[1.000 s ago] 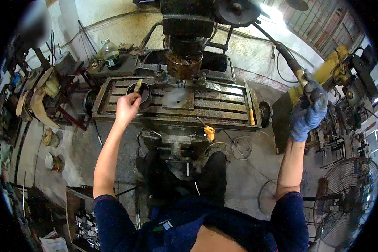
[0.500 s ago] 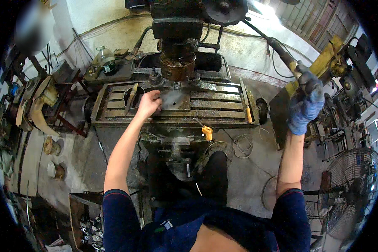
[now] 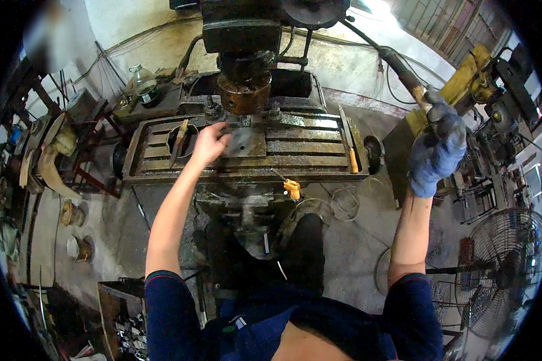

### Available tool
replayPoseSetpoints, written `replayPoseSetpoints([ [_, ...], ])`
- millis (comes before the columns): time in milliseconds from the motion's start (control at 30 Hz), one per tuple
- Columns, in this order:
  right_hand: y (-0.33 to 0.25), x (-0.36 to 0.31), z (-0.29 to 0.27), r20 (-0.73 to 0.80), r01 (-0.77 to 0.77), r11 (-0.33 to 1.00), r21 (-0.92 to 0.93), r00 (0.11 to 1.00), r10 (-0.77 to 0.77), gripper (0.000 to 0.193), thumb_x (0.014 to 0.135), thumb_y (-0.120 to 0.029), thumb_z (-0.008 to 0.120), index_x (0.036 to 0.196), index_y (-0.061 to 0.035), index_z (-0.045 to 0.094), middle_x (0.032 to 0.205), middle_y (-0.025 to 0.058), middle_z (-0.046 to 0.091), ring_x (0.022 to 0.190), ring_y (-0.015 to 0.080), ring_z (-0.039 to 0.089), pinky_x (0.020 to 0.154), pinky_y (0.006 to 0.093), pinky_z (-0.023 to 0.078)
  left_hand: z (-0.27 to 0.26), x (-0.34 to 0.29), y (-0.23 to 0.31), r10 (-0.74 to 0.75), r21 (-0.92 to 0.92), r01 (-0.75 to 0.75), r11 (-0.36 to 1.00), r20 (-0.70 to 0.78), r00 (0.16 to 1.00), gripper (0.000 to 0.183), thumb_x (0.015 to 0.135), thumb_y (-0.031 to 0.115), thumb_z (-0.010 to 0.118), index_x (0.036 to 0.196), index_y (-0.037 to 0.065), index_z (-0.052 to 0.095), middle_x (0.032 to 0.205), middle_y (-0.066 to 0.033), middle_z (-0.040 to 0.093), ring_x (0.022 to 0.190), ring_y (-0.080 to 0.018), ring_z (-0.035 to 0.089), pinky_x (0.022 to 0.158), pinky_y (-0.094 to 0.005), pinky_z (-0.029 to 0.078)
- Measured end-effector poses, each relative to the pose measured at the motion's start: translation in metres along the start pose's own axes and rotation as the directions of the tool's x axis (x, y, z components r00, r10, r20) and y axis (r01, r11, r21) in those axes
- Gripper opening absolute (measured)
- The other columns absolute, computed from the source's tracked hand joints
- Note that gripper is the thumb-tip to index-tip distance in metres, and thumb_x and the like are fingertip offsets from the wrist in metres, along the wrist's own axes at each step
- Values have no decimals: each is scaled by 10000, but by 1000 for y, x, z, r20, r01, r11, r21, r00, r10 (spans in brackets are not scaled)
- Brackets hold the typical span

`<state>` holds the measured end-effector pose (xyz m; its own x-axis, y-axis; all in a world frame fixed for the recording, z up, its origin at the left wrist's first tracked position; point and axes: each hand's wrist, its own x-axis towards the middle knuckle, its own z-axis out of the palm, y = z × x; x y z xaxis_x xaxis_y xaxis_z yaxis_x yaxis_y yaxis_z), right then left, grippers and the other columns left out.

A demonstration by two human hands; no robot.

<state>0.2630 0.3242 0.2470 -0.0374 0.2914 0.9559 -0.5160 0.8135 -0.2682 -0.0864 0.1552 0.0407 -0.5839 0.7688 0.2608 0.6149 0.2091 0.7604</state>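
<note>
My bare left hand [image 3: 211, 143] hovers over the slotted table [image 3: 307, 162] of a milling machine, at the left edge of a flat grey metal plate [image 3: 242, 148]. Thumb and forefinger are apart, and I see nothing between them. The plate has a small dark hole and lies under the machine's rusty spindle head [image 3: 245, 96]. Far to the right, my right hand [image 3: 438, 144], in a blue and grey glove, is wrapped round the end of a long lever handle [image 3: 420, 96]. A round container [image 3: 190, 146] with a brush [image 3: 177, 144] across it sits left of my left hand.
A file with a yellow handle [image 3: 353, 161] lies along the table's right end. A yellow-handled tool [image 3: 291, 189] sticks out at the front edge. A bottle of dark liquid [image 3: 144, 87] stands at the back left, a wire-caged fan [image 3: 503, 271] at the lower right. Hoses curl over the floor.
The view has shifted slightly, so the machine sits a little further left. My left hand's fingers have spread from a more curled shape. My right hand keeps its hold on the lever handle.
</note>
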Motion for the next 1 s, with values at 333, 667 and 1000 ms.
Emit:
replayPoseSetpoints([
  [333,-14,1,11,-56,-81,977,-195,996,71,318,922,-235,398,854,31,559,842,118,594,856,213,565,812,314,414,-97,-91,-23,144,589,115,800,-374,916,494,771,323,621,1207,138,481,849,-99,583,685,-294,587,583,-398,458],
  [667,-12,3,8,-41,-87,983,-161,996,82,297,919,-208,395,776,1,552,838,100,583,827,173,534,777,301,394,-91,-84,-59,154,721,27,693,-185,971,332,818,181,527,1117,39,529,844,-189,613,741,-367,583,681,-453,449],
  [1000,-12,-1,5,-100,-151,981,-125,985,139,416,894,-371,429,749,0,548,837,125,591,852,223,547,801,363,391,-5,-27,-9,-30,-32,21,999,-290,957,253,863,143,497,1038,-19,580,766,-172,631,690,-284,624,615,-359,465],
])
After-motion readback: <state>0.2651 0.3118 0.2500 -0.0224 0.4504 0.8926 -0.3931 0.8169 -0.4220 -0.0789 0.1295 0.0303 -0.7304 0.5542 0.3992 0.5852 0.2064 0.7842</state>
